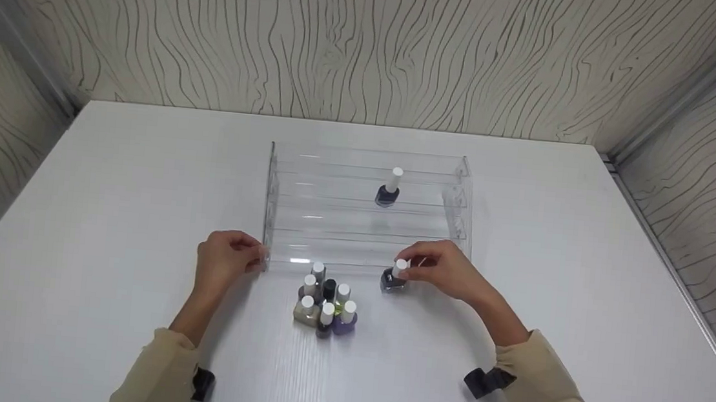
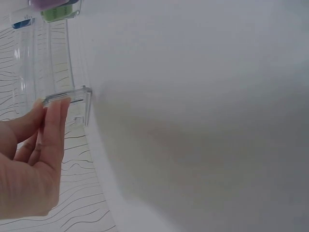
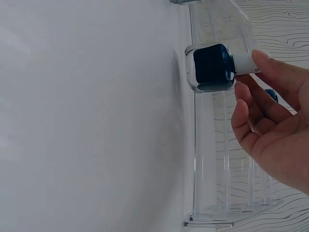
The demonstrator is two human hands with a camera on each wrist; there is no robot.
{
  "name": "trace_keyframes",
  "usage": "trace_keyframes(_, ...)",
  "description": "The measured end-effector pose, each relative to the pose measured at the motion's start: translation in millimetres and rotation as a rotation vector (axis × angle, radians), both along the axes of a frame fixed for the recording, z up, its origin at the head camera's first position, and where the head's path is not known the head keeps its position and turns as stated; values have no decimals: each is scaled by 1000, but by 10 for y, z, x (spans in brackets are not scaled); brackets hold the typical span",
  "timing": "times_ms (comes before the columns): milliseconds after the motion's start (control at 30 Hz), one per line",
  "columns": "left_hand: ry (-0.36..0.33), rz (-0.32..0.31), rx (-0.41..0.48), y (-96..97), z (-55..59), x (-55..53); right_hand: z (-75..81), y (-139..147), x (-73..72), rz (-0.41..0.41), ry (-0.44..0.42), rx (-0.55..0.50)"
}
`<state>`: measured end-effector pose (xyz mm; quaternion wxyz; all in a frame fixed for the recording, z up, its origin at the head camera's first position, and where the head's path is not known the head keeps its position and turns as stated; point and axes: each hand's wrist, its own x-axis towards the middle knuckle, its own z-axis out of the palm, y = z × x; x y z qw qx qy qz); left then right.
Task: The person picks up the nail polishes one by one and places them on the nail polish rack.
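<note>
A clear acrylic tiered rack (image 1: 343, 218) stands on the white table. My left hand (image 1: 223, 262) pinches the front corner of its left side panel, with the thumb on one side and fingers on the other in the left wrist view. By its white cap, my right hand (image 1: 446, 272) holds a dark blue nail polish bottle (image 3: 211, 67) at the rack's front edge, right of the middle. The bottle looks almost black in the head view. Another dark nail polish bottle (image 1: 387, 196) with a white cap stands on an upper tier.
Several nail polish bottles (image 1: 343, 323) stand bunched in front of the rack, left of the held one. Most caps are white; one cap (image 1: 329, 288) is black. A wood-grain panel (image 1: 346, 44) rises behind the table (image 1: 141, 162). Each sleeve carries a black wrist device (image 1: 478, 383).
</note>
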<state>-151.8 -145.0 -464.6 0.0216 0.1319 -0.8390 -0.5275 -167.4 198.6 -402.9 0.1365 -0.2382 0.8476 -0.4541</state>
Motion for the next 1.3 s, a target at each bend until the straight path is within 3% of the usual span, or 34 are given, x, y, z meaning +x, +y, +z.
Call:
trace_keyframes(133, 34, 1, -47, -64, -274, -104, 58, 9, -13, -1, 10, -12)
trace_keyframes(233, 32, 0, -64, -71, -299, -107, 111, 8, -29, -4, 3, -16)
trace_keyframes(300, 30, -4, -51, -42, -167, -52, 148, 9, -42, -9, -6, -19)
trace_keyframes(467, 15, -6, -5, 74, 314, 135, 282, 16, -69, -23, -4, -12)
trace_keyframes(533, 12, -5, 0, 90, 385, 162, 332, 24, -87, -32, 12, -4)
trace_keyframes(633, 5, -3, -14, 65, 278, 112, 393, 44, -130, -52, 28, 8)
trace_keyframes(767, 20, -14, -53, -40, -123, -43, 460, 72, -192, -88, 39, 17)
trace_keyframes(833, 23, -18, -61, -71, -237, -87, 502, 75, -216, -106, 41, 24)
trace_keyframes(867, 25, -15, -50, -74, -248, -91, 530, 72, -221, -116, 39, 25)
trace_keyframes(1067, 39, -3, 32, 14, 46, 35, 762, 5, -192, -148, 60, 41)
trace_keyframes(1133, 41, -13, 16, -4, -21, 8, 799, 3, -201, -147, 77, 44)
trace_keyframes(1300, 27, 3, -60, -67, -311, -121, 710, 83, -350, -165, 91, 65)
